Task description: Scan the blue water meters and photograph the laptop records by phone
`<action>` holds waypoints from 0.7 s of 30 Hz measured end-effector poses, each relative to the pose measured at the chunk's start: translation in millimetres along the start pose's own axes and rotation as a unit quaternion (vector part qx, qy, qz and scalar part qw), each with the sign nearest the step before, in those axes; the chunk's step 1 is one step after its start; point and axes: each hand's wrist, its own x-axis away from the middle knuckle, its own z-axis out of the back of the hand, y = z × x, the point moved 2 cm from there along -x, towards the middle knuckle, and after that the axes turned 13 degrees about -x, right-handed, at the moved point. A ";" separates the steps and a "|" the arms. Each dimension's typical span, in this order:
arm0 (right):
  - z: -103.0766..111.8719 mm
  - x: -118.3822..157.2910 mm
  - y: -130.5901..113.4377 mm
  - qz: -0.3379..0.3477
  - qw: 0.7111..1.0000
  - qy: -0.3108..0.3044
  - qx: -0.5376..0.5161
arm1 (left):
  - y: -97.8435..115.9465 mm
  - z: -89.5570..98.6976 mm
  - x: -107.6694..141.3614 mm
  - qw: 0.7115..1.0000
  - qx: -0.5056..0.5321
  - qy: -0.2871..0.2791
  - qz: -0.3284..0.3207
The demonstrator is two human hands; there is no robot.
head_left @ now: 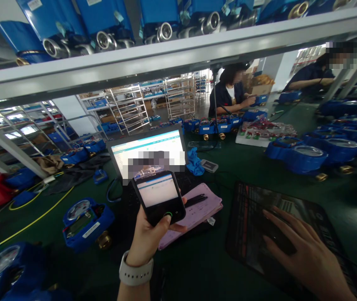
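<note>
My left hand [153,230] is wrapped round a black phone [159,196], thumb low on its screen, which shows a picture of a computer display. Behind the phone stands an open laptop [118,154] with a lit screen, its keyboard partly hidden. My right hand [294,242] rests over a dark computer mouse [279,236] on a large dark mouse pad [241,225]. Its fingers are bent over the mouse. Pink papers [197,209] with a black pen [197,200] on top lie between the two hands, just right of the phone.
Blue meters with brass fittings, one of them a meter [87,223], stand left and right on the green table [197,271]. A blue glove [195,162] lies beside the laptop. A shelf edge [166,54] crosses above. Two people sit farther back.
</note>
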 end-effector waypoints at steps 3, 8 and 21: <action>1.6 -1.2 -2.1 0.011 1.000 0.004 0.005 | -0.5 -0.7 -0.1 1.000 0.019 0.000 0.000; 3.3 -3.5 -5.7 0.019 1.000 0.007 0.005 | -2.1 -0.1 0.7 0.999 0.040 -0.017 -0.017; 2.9 -6.8 5.8 0.072 0.996 0.036 -0.029 | 7.7 -8.9 4.8 0.993 0.103 -0.050 -0.031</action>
